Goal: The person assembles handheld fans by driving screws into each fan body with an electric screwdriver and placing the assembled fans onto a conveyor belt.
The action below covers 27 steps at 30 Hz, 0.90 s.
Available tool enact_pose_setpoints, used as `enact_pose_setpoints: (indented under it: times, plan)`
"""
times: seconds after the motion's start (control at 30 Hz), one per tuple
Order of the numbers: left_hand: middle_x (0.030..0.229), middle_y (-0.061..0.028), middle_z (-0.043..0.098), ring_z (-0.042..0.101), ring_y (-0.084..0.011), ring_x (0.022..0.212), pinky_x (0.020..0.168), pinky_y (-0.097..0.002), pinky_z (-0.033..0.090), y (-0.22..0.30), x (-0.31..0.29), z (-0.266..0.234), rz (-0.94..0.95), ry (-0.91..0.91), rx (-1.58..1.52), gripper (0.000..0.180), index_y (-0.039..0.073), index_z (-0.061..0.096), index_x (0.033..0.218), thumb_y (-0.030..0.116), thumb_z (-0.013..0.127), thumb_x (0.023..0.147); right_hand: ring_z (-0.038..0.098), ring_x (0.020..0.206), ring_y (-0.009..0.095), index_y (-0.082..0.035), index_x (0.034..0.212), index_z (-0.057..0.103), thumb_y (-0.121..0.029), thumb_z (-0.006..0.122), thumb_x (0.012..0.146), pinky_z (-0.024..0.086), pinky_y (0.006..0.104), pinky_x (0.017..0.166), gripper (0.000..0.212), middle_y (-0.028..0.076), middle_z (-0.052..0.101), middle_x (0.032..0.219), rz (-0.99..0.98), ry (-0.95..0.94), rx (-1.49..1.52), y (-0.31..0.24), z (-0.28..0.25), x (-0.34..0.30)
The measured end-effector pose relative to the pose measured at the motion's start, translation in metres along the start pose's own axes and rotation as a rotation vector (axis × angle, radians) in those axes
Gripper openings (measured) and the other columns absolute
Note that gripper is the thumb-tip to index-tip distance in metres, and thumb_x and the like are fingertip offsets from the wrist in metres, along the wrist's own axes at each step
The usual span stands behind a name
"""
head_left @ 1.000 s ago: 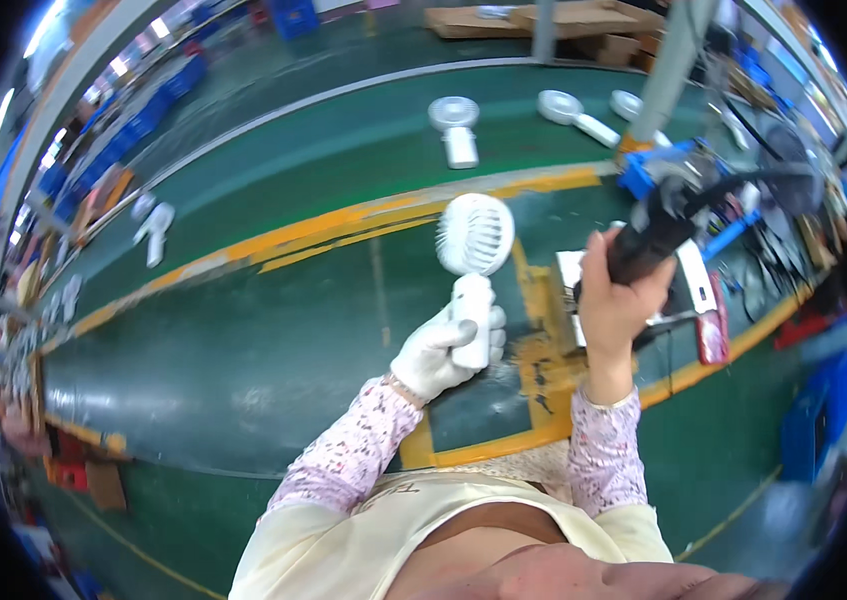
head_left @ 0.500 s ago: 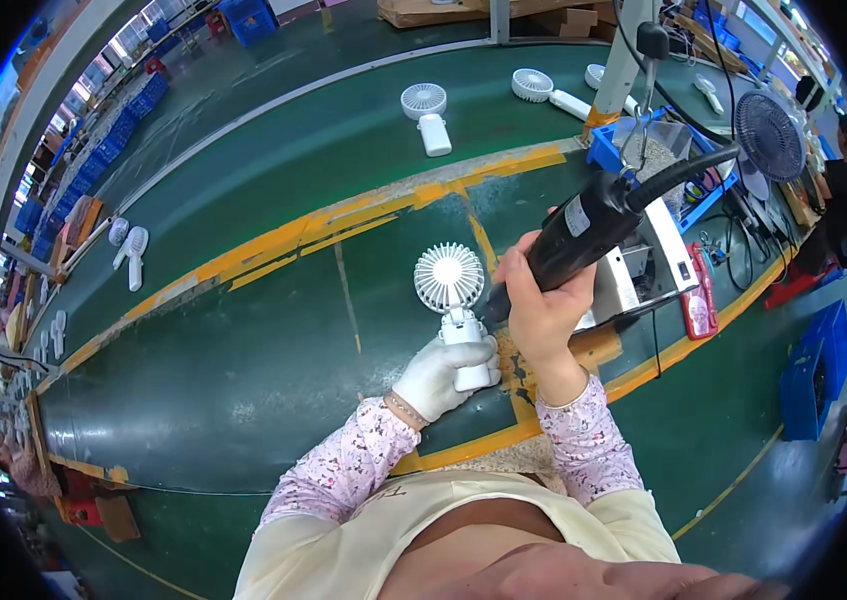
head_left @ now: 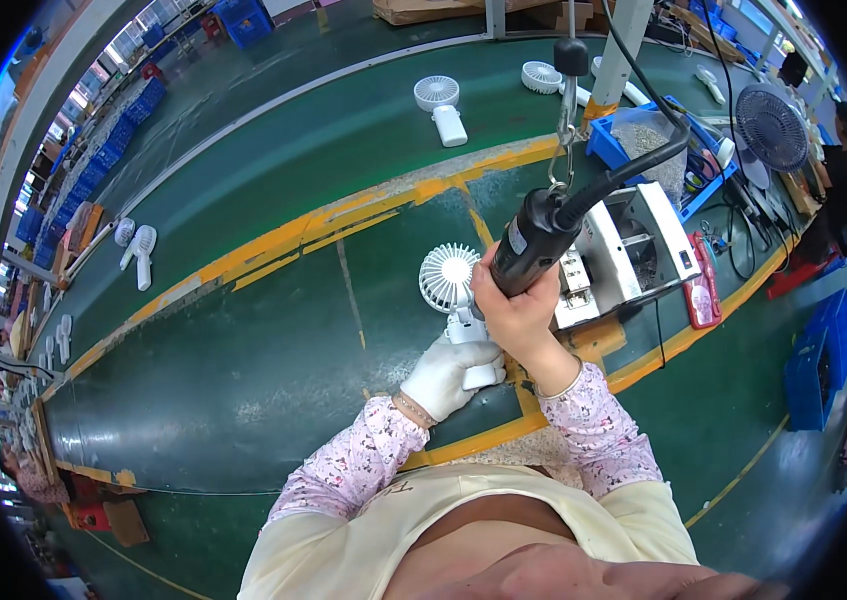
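Observation:
My left hand (head_left: 439,378), in a white glove, is wrapped round the handle of a small white handheld fan (head_left: 448,277) held over the green bench. The fan's round grille points away from me. My bare right hand (head_left: 523,310) grips a black electric screwdriver (head_left: 526,245), which hangs by a metal hook and has a thick black cable. The screwdriver leans over the fan's neck. Its tip is hidden behind my right hand, so I cannot tell whether it touches the fan.
Right of my hand stands a white metal box-shaped device (head_left: 633,255); beside it lies a red tool (head_left: 703,290). A blue tray (head_left: 608,150) holds a bag of small parts. More white fans, one of them upper middle (head_left: 437,93), lie on the green belt beyond. A dark fan (head_left: 771,128) stands at right.
My right hand and the screwdriver have moved left, closer to the fan, and the screwdriver stands steeper. White fans on the far belt appear shifted slightly right. My left hand keeps its hold.

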<state>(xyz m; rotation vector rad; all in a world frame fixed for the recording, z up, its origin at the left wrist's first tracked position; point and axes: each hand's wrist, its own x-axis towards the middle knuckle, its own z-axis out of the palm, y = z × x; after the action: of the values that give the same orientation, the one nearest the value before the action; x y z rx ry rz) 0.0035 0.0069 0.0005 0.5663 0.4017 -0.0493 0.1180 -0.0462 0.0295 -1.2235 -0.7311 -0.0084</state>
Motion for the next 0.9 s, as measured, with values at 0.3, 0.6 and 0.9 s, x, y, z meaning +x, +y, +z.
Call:
enact_pose_setpoints:
  times: [0.3,0.6,0.9]
  plan:
    - [0.086,-0.0078,0.059,0.060,-0.0185,0.073,0.064,-0.0299,0.050,0.005,-0.005,0.002,-0.031,-0.006,0.081,0.017,0.001,0.055,0.100,-0.001,0.058,0.084,0.061,0.070,0.010,-0.002,0.104,0.051,0.001,0.070,0.074,0.051,0.0257,0.065,0.036,0.003,0.063,0.082,0.123,-0.169,0.290,-0.016,-0.008,0.009]
    - [0.092,-0.0102,0.060,0.062,-0.0239,0.083,0.077,-0.0386,0.052,0.012,-0.006,0.023,-0.113,0.064,-0.342,0.022,0.004,0.052,0.106,0.003,0.060,0.085,0.062,0.064,0.015,0.002,0.104,0.053,-0.002,0.074,0.075,0.049,0.0256,0.058,0.036,0.006,0.063,0.079,-0.378,0.218,-0.491,-0.040,-0.039,0.045]
    - [0.089,-0.0107,0.063,0.062,-0.0228,0.082,0.073,-0.0359,0.051,-0.009,0.002,0.002,-0.109,-0.013,-0.273,0.018,0.004,0.059,0.101,0.004,0.061,0.083,0.060,0.066,0.011,0.000,0.109,0.048,0.003,0.064,0.082,0.049,0.0233,0.060,0.032,0.005,0.060,0.082,-0.084,0.132,-0.138,-0.031,-0.007,0.031]
